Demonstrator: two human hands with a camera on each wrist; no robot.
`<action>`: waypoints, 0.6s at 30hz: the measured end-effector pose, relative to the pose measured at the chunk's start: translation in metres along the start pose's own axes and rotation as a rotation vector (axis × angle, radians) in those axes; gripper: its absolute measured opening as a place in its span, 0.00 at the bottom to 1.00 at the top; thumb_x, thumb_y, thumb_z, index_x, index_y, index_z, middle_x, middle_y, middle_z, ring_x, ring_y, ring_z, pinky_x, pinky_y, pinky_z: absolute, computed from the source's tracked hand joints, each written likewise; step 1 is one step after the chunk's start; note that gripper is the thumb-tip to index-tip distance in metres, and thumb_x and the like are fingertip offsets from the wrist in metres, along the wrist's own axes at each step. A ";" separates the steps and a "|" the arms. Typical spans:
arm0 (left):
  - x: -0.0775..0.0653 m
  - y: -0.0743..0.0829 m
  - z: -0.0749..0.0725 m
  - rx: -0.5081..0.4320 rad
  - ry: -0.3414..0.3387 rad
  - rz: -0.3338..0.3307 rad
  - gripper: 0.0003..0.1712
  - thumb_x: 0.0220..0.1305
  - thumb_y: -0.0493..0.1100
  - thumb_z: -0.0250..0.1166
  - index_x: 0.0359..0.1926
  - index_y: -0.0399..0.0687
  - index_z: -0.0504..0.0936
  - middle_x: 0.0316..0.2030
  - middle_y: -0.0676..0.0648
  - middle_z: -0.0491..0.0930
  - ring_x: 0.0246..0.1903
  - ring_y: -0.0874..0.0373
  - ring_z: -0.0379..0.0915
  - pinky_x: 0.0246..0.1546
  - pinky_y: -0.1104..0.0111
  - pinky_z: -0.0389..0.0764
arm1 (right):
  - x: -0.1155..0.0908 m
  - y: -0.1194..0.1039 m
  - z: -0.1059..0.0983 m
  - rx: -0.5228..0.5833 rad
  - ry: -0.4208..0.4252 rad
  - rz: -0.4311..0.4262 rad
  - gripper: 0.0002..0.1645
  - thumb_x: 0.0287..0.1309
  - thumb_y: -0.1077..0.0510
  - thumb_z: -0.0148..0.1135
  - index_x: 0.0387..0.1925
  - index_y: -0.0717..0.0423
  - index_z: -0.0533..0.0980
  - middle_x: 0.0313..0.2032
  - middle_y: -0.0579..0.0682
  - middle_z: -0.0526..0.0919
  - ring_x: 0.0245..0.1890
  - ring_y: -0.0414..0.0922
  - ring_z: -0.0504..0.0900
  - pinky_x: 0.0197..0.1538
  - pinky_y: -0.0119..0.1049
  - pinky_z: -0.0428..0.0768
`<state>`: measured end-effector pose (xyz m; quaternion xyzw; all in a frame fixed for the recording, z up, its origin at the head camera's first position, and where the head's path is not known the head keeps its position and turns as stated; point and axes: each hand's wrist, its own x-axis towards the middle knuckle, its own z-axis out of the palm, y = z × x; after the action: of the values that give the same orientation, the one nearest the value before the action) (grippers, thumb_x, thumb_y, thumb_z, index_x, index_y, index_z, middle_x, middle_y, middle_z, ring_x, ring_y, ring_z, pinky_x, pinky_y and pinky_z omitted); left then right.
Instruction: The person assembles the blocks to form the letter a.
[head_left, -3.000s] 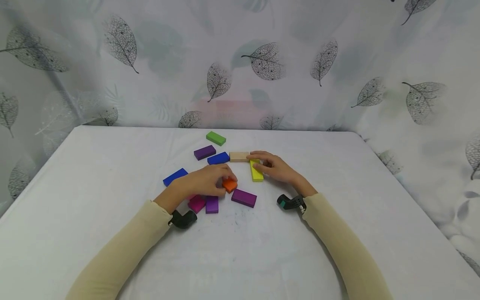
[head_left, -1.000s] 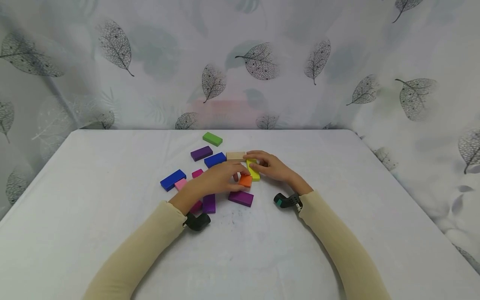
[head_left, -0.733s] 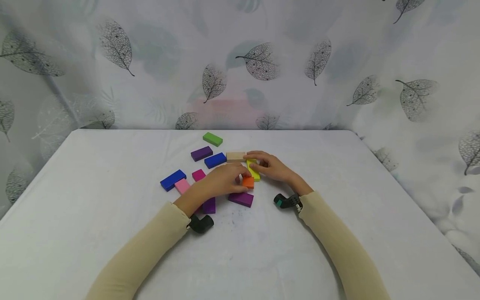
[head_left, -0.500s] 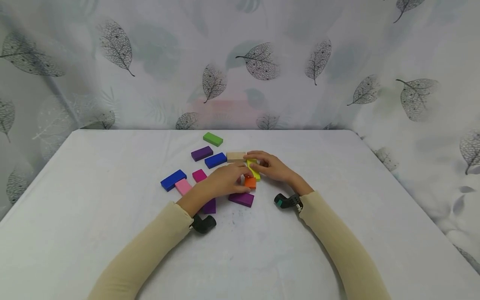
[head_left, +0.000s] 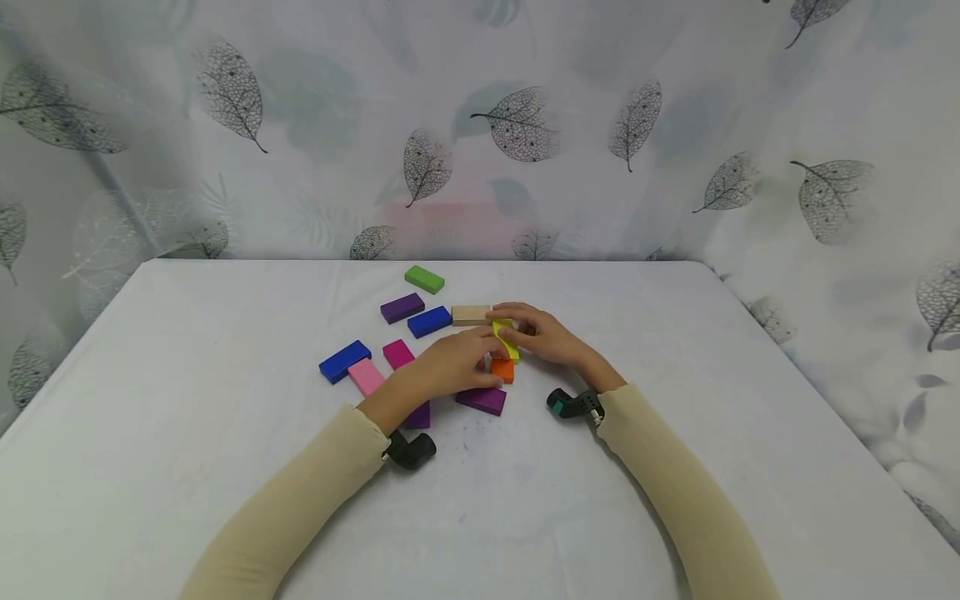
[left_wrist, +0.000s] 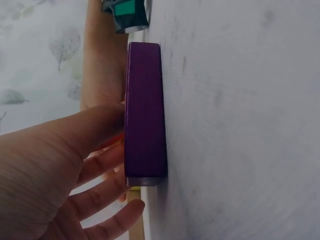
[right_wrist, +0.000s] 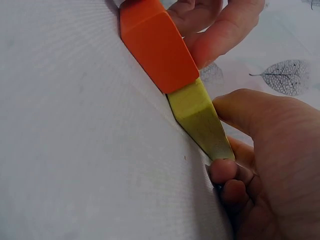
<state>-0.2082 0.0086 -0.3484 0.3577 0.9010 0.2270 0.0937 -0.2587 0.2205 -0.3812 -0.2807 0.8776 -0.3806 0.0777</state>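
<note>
My left hand (head_left: 457,362) pinches an orange block (head_left: 502,371) between thumb and fingers. The orange block lies against the near end of a yellow block (head_left: 512,348); the right wrist view shows the two touching end to end. With thumb and fingertips, my right hand (head_left: 543,335) holds the yellow block, partly covering it. At its far end a plain wooden block (head_left: 470,316) lies crosswise, beside the right fingertips. A purple block (head_left: 482,402) sits just below the left thumb and hides much of the orange one in the left wrist view.
Left of the wooden block lie a blue block (head_left: 430,322), a dark purple block (head_left: 402,308) and a green block (head_left: 424,279). Another blue block (head_left: 345,362), a pink block (head_left: 365,377) and a magenta block (head_left: 397,353) lie near the left forearm, which covers others partly.
My left hand has slid the orange block rightward to the yellow block's near end. The pink and magenta blocks came into view behind the arm. My right hand has stayed at the yellow block.
</note>
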 end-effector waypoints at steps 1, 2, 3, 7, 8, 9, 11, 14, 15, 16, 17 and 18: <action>0.000 0.000 0.000 -0.006 0.004 0.004 0.20 0.62 0.48 0.68 0.54 0.47 0.81 0.52 0.49 0.73 0.38 0.60 0.72 0.41 0.72 0.77 | 0.000 -0.001 0.000 -0.003 0.001 0.000 0.24 0.69 0.56 0.56 0.65 0.53 0.71 0.68 0.54 0.67 0.34 0.45 0.69 0.39 0.36 0.69; -0.001 0.000 0.000 -0.010 0.007 0.009 0.20 0.62 0.48 0.68 0.54 0.47 0.81 0.52 0.49 0.73 0.39 0.60 0.72 0.42 0.72 0.77 | 0.000 -0.001 0.000 -0.006 0.002 0.001 0.24 0.69 0.56 0.56 0.65 0.53 0.71 0.68 0.54 0.67 0.34 0.45 0.69 0.39 0.35 0.69; -0.001 0.000 0.000 -0.019 0.011 0.016 0.20 0.62 0.47 0.68 0.53 0.46 0.81 0.52 0.48 0.73 0.39 0.60 0.72 0.43 0.72 0.77 | -0.001 -0.001 0.001 -0.007 0.004 0.002 0.24 0.69 0.56 0.56 0.65 0.53 0.71 0.68 0.54 0.67 0.34 0.45 0.70 0.39 0.35 0.69; -0.001 0.001 0.000 -0.049 0.013 0.043 0.19 0.62 0.45 0.69 0.52 0.44 0.81 0.54 0.48 0.73 0.41 0.58 0.72 0.46 0.70 0.77 | -0.001 0.000 0.001 -0.009 0.006 -0.009 0.24 0.69 0.58 0.56 0.65 0.54 0.71 0.68 0.55 0.67 0.33 0.45 0.69 0.38 0.34 0.68; -0.001 0.002 0.000 -0.050 0.009 0.045 0.19 0.62 0.45 0.68 0.52 0.44 0.81 0.55 0.47 0.73 0.41 0.57 0.72 0.46 0.70 0.77 | -0.001 0.000 0.001 -0.008 0.007 -0.013 0.24 0.69 0.58 0.56 0.65 0.55 0.71 0.68 0.55 0.67 0.33 0.45 0.69 0.38 0.34 0.68; -0.001 0.002 0.000 -0.052 0.006 0.047 0.19 0.62 0.45 0.68 0.52 0.44 0.81 0.55 0.47 0.73 0.42 0.57 0.73 0.47 0.70 0.77 | -0.002 -0.005 0.001 -0.007 0.007 -0.015 0.24 0.69 0.59 0.55 0.65 0.57 0.71 0.68 0.57 0.67 0.33 0.46 0.69 0.38 0.34 0.68; 0.000 0.002 0.001 -0.048 0.001 0.047 0.19 0.63 0.45 0.68 0.53 0.44 0.81 0.56 0.47 0.73 0.43 0.57 0.73 0.49 0.69 0.77 | -0.001 -0.004 0.001 -0.003 0.009 -0.026 0.24 0.69 0.59 0.55 0.64 0.58 0.71 0.68 0.57 0.67 0.33 0.46 0.68 0.38 0.34 0.67; 0.001 0.003 0.002 -0.042 0.000 0.049 0.19 0.63 0.45 0.68 0.53 0.44 0.80 0.57 0.47 0.73 0.44 0.57 0.73 0.51 0.68 0.77 | -0.001 -0.004 0.002 -0.003 0.006 -0.034 0.23 0.69 0.60 0.55 0.64 0.58 0.71 0.68 0.58 0.67 0.33 0.46 0.68 0.38 0.34 0.68; 0.001 0.003 0.002 -0.042 0.001 0.053 0.19 0.63 0.44 0.68 0.53 0.44 0.80 0.57 0.47 0.73 0.45 0.57 0.72 0.51 0.67 0.77 | -0.001 -0.004 0.001 -0.004 0.005 -0.036 0.24 0.69 0.60 0.54 0.64 0.58 0.71 0.68 0.58 0.67 0.33 0.47 0.69 0.39 0.35 0.68; 0.001 0.004 0.002 -0.041 0.001 0.056 0.19 0.63 0.44 0.68 0.53 0.44 0.80 0.57 0.47 0.73 0.45 0.57 0.72 0.52 0.67 0.77 | 0.001 0.001 0.002 -0.002 0.004 -0.042 0.24 0.69 0.60 0.55 0.65 0.56 0.71 0.68 0.57 0.67 0.33 0.46 0.69 0.39 0.34 0.69; 0.002 0.004 0.003 -0.042 0.000 0.058 0.19 0.63 0.44 0.67 0.53 0.44 0.80 0.57 0.47 0.73 0.45 0.57 0.72 0.52 0.67 0.77 | 0.000 0.001 0.001 -0.002 0.002 -0.043 0.24 0.69 0.60 0.55 0.65 0.56 0.71 0.68 0.56 0.67 0.33 0.46 0.69 0.39 0.35 0.69; 0.002 0.004 0.003 -0.041 -0.002 0.061 0.19 0.63 0.44 0.67 0.54 0.44 0.80 0.57 0.47 0.73 0.45 0.57 0.72 0.52 0.68 0.77 | 0.000 0.001 0.001 0.001 -0.001 -0.047 0.24 0.69 0.60 0.54 0.65 0.56 0.71 0.68 0.57 0.67 0.33 0.45 0.69 0.39 0.34 0.69</action>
<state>-0.2063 0.0133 -0.3491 0.3834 0.8847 0.2476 0.0948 -0.2586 0.2200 -0.3825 -0.3012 0.8706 -0.3829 0.0693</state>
